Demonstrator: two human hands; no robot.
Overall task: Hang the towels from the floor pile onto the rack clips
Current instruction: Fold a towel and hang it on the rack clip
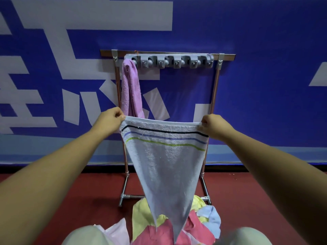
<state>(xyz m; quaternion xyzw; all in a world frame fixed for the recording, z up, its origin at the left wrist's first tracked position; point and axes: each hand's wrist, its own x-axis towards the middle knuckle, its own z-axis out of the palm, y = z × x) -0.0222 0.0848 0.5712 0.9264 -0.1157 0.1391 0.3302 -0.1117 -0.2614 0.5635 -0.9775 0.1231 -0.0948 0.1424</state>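
Note:
I hold a white towel (168,163) with black, blue and green stripes stretched out in front of the rack. My left hand (110,119) pinches its top left corner and my right hand (213,126) pinches its top right corner. The towel hangs down to a point over the floor pile (159,225) of yellow, pink, blue and white towels. Behind it stands the rack (216,89) with a grey clip strip (169,61) on its top bar. A purple towel (131,89) hangs from the leftmost clip; the other clips hold nothing.
A blue banner wall (265,85) with large white characters stands right behind the rack. The floor (79,197) is red. The rack's metal feet (123,197) reach forward to the pile. My knees (85,236) show at the bottom edge.

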